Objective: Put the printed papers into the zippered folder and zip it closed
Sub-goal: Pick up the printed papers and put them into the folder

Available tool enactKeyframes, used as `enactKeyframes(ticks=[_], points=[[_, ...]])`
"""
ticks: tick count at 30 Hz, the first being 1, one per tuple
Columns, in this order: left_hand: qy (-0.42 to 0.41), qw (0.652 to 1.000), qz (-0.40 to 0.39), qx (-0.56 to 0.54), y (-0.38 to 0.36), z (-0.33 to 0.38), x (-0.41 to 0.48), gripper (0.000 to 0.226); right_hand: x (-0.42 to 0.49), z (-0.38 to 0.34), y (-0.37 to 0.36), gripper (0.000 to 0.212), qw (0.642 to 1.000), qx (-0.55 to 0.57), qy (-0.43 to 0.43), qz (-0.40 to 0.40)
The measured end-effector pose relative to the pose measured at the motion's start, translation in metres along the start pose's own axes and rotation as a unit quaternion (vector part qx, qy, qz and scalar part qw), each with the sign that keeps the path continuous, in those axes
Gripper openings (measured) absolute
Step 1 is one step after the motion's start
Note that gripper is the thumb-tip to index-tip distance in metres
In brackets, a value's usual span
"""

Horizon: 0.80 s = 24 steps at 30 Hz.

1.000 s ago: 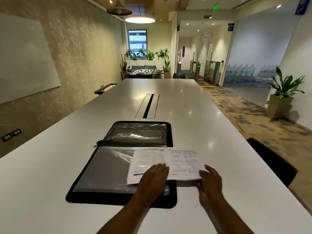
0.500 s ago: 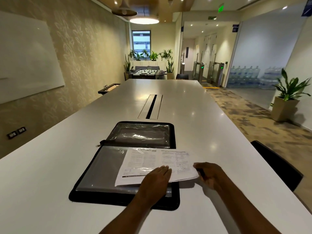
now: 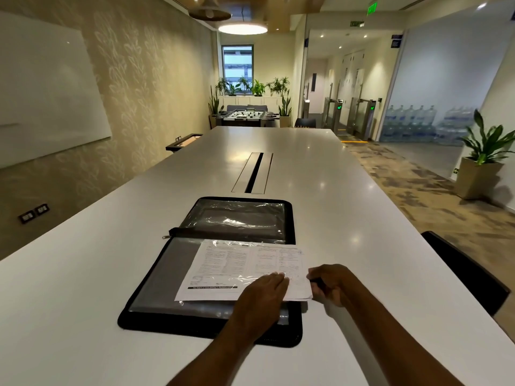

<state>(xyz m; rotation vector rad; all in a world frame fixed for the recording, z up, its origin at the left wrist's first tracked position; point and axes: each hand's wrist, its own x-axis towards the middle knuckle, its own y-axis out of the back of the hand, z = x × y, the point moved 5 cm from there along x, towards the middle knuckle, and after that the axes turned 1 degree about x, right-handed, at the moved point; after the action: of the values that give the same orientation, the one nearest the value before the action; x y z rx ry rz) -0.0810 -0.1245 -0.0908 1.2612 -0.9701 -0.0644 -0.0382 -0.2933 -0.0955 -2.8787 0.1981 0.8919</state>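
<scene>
A: The printed papers (image 3: 242, 270) lie on the near half of the zippered folder (image 3: 156, 277); their long side runs left to right.

B: Where are the hands?

A: The left hand (image 3: 260, 295) lies flat and open on the near edge; the right hand (image 3: 330, 282) pinches the right end, which sticks out past the folder.

B: Which way should the papers go?

A: Left, I think; the right hand is nearer that end.

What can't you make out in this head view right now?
- Printed papers: text too small to read.
- Their near right corner: covered by the left hand.
- Right hand: its grip on the paper edge is hidden by its own knuckles.
- Zippered folder: near edge partly hidden by the left forearm.
</scene>
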Motion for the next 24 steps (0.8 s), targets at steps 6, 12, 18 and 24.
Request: enactKeyframes(ticks=[6,12,18,24], points=[[-0.003,1.000,0.020,-0.003,0.003,0.002,0.002,0.044,0.003,-0.001,-0.010,0.015,1.000,-0.009,0.017,-0.011],[-0.006,0.999,0.031,-0.015,0.004,0.004,0.005,0.046,0.004,-0.002,-0.026,0.014,1.000,0.002,0.014,-0.025],[-0.011,0.999,0.030,-0.024,0.001,0.006,0.006,0.045,0.010,0.002,-0.035,0.015,0.999,-0.030,0.012,-0.002],[-0.018,0.999,0.009,-0.031,-0.007,0.005,0.005,0.035,0.011,0.003,-0.044,0.013,0.998,-0.032,0.038,-0.024]])
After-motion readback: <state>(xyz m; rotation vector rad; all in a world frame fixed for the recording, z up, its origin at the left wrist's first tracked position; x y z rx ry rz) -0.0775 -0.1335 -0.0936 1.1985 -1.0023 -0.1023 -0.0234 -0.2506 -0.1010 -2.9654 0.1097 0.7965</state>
